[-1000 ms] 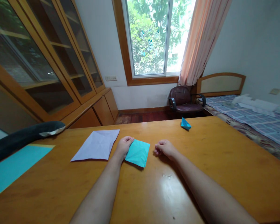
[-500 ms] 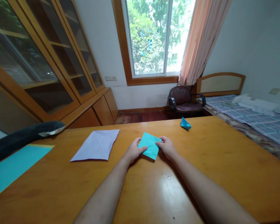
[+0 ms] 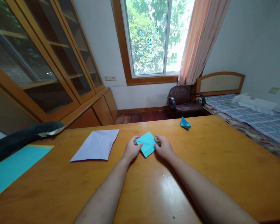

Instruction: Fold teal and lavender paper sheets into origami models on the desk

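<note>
A folded teal paper square (image 3: 147, 144) lies turned like a diamond on the wooden table (image 3: 214, 161), near its middle. My left hand (image 3: 132, 149) pinches the paper's left corner. My right hand (image 3: 163, 147) holds its right corner. Both forearms reach in from the lower edge of the view. A small folded teal paper boat (image 3: 185, 123) sits farther back on the table, to the right of my hands.
A creased white paper sheet (image 3: 96, 144) lies left of my hands. A large teal sheet (image 3: 11, 166) and a dark plush toy (image 3: 25, 135) are at the far left. Beyond the table stand a glass-door cabinet (image 3: 44, 62), a chair (image 3: 184, 101) and a bed (image 3: 254, 115).
My left hand slid the teal paper to the right, and my right hand came in to grip it. The paper was turned from a tilted square to a diamond, slightly farther from me.
</note>
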Available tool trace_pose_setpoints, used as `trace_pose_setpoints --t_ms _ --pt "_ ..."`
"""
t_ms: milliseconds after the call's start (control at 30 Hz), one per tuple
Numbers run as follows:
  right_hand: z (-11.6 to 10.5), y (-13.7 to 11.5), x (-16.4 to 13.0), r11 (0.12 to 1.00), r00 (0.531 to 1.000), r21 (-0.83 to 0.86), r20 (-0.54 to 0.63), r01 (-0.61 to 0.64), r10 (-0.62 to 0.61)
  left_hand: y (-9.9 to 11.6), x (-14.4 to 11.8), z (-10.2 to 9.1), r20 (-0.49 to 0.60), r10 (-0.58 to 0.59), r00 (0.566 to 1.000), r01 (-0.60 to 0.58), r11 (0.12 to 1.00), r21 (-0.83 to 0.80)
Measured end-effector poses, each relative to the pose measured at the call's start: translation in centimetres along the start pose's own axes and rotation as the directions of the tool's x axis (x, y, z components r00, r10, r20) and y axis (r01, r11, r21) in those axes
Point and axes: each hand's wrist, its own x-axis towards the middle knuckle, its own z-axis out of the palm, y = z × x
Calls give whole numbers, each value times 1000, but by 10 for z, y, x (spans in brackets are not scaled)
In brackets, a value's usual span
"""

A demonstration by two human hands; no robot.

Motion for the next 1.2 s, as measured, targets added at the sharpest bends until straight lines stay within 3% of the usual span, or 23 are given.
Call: trace_pose_setpoints --t_ms 67,167,367,500,767,867,1000,1200 --pt "-2 -3 -2 982 991 -135 12 131 -130 -3 2 -2 8 28 1000 -29 993 117" --pt "-4 -8 -4 951 973 -207 65 232 -223 0 0 -4 83 55 995 -74 967 242" --pt "-5 -12 -3 973 977 -137 128 188 -171 12 -8 -1 236 61 970 -122 961 250" --pt "-4 -11 -2 994 985 -45 144 104 -96 11 -7 1 207 78 975 -136 949 283" --pt "-1 -10 -1 998 988 24 137 65 -68 13 -7 3 147 61 987 -105 943 315" --pt "-2 -11 -2 993 985 -25 130 117 -113 12 -6 4 152 70 986 -118 934 336" --pt "-6 -19 -5 942 963 -209 110 263 -244 10 -3 4 135 110 985 -156 901 406" --pt "-1 -34 -14 857 922 -357 252 372 -295 9 1 5 121 190 974 -224 785 578"
